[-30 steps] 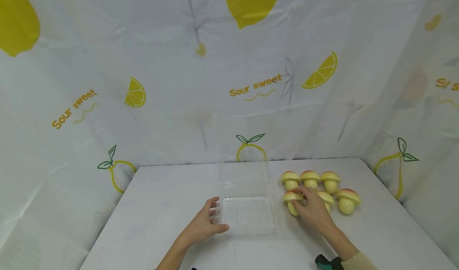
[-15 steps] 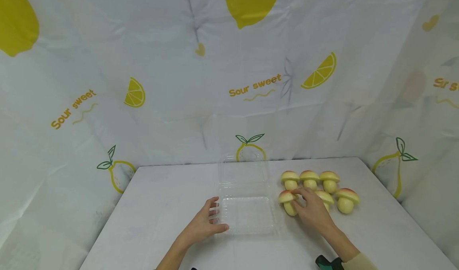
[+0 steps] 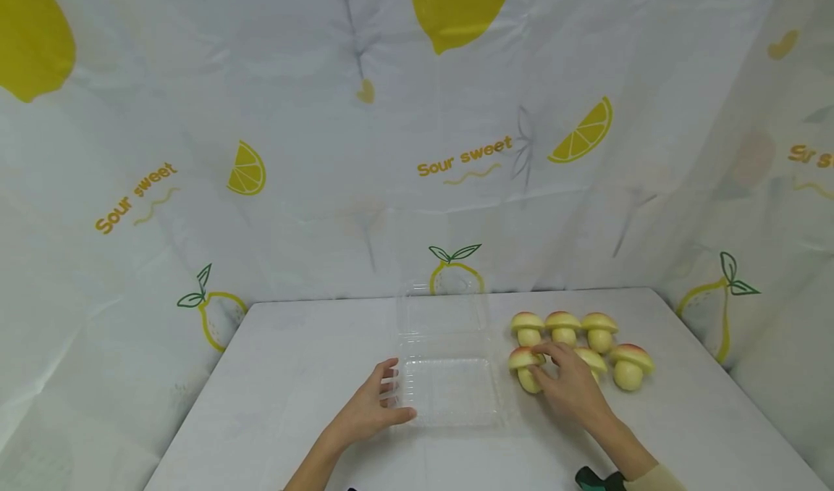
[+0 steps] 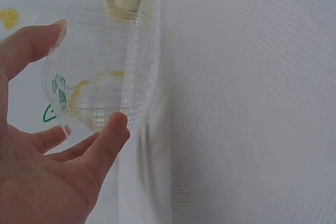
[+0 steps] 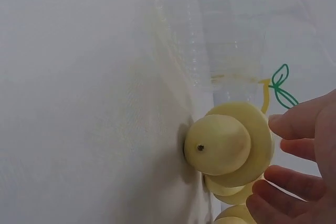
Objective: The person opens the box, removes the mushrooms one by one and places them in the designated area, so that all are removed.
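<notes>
A clear plastic clamshell box (image 3: 452, 397) lies opened out, its lid (image 3: 443, 316) toward the back wall. My left hand (image 3: 368, 413) holds the box at its left side, thumb at the front corner and fingers along the side wall. In the left wrist view the fingertips of that hand (image 4: 52, 174) meet the box's edge. To the right of the box, my right hand (image 3: 575, 388) pinches the cap of a yellow toy mushroom (image 3: 529, 381) with a reddish top. The right wrist view shows this mushroom's (image 5: 218, 145) round stem end with a small dark hole, slightly tilted.
Three more mushrooms (image 3: 562, 324) stand in a row behind. Another mushroom (image 3: 593, 361) is partly hidden by my right hand, and one mushroom (image 3: 628, 366) stands farther right. A lemon-print cloth (image 3: 293, 223) hangs behind the white table (image 3: 293, 375).
The pinched mushroom has shifted slightly left and tilted since one second ago, with the right fingers still at its cap. My left hand and the box have stayed in place.
</notes>
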Available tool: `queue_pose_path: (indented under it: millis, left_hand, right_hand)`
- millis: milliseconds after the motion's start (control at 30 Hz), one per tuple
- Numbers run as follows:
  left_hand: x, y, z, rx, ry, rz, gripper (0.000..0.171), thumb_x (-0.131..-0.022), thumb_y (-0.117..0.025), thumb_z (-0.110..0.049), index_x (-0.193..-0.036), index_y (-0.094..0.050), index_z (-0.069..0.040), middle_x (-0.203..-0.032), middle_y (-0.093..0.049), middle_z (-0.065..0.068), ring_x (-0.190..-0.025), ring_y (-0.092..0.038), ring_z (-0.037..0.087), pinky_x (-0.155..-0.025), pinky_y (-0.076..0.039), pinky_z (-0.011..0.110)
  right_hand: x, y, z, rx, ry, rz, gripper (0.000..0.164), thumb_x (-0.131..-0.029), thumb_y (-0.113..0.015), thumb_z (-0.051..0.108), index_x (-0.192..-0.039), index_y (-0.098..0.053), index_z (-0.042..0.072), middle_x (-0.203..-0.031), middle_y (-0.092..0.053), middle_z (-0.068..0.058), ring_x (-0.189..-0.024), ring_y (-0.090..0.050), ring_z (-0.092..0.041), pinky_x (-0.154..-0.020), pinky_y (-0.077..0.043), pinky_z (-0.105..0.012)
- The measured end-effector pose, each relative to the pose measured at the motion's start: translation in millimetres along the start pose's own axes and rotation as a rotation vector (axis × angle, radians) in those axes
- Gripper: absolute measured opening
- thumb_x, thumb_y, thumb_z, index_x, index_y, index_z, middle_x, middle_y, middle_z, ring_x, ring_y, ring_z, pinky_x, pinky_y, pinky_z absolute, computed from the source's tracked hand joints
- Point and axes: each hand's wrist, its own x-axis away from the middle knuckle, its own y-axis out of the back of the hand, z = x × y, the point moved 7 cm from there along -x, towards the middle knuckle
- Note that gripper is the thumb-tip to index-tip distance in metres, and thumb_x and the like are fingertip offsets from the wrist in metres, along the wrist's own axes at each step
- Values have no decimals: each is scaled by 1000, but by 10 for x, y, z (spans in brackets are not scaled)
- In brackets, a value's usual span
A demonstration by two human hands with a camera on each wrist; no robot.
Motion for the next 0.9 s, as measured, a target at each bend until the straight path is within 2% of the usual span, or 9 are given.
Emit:
queue_pose_path:
  millis: [133,367,567,767,900]
  left_hand:
    - [16,-5,4,1,1,-5,97,-84,-84,-25,-157,-26,-2,-152,-36,27,-136,-42,50,-109,-45,56]
    - [22,-9,-3,-6,-7,-12,95,-87,-82,-27,-159,-25,-3,-154,-35,27,-137,-42,51,-108,-46,55]
    - [29,-16,-1,-16,-12,-10,94,-90,-78,-33,-160,-22,-5,-157,-32,28,-137,-41,51,-107,-47,55]
    - [62,-7,-39,-34,-18,-28,93,-92,-76,-36,-160,-21,-4,-157,-31,30,-136,-43,50,-105,-49,54]
    - [100,34,-68,-107,-43,-80,88,-95,-73,-39,-159,-25,-2,-157,-33,27,-136,-45,47,-104,-50,54]
  right_hand:
    - [16,44,31,11,24,-18,26,-85,-78,7,-110,-71,3,-113,-66,-16,-110,-62,-43,-88,-52,-60]
    - [73,145,78,28,102,-50,25,-84,-79,7,-107,-72,4,-110,-68,-11,-105,-65,-39,-84,-54,-57]
    - [150,222,98,74,114,-14,24,-86,-79,10,-108,-71,5,-109,-67,-6,-102,-66,-33,-81,-55,-54]
    - [253,275,121,104,112,34,27,-87,-78,10,-112,-71,1,-114,-67,-13,-108,-63,-38,-88,-53,-58]
    - [333,295,125,139,135,21,31,-86,-80,12,-114,-71,1,-118,-65,-15,-110,-61,-40,-88,-51,-60]
